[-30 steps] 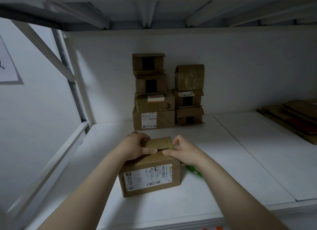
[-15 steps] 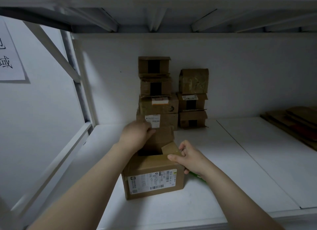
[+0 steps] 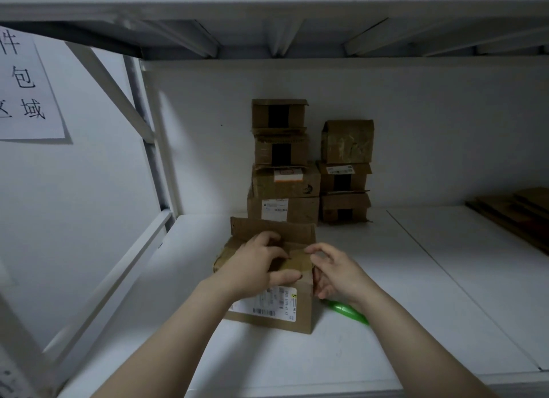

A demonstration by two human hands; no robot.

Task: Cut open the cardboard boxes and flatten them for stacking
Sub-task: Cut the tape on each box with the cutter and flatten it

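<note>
A brown cardboard box [image 3: 285,314] with a white shipping label stands on the white shelf [image 3: 371,278] in front of me. Its far flap stands upright and a left flap hangs outward. My left hand [image 3: 255,267] lies over the box's top, thumb on the front edge and fingers curled round the near flap. My right hand [image 3: 332,273] is at the box's right corner, fingertips touching the flap, fingers loosely bent. A green box cutter [image 3: 347,311] lies on the shelf under my right wrist.
Two stacks of taped cardboard boxes [image 3: 282,166] stand against the back wall. Flattened cardboard [image 3: 517,213] lies at the far right. A diagonal frame brace [image 3: 110,79] and a paper sign [image 3: 26,85] are on the left. A shelf runs overhead.
The box's top flaps have been opened: the far flap now stands up and a left flap hangs out. Both hands moved from the closed seam to the near flap.
</note>
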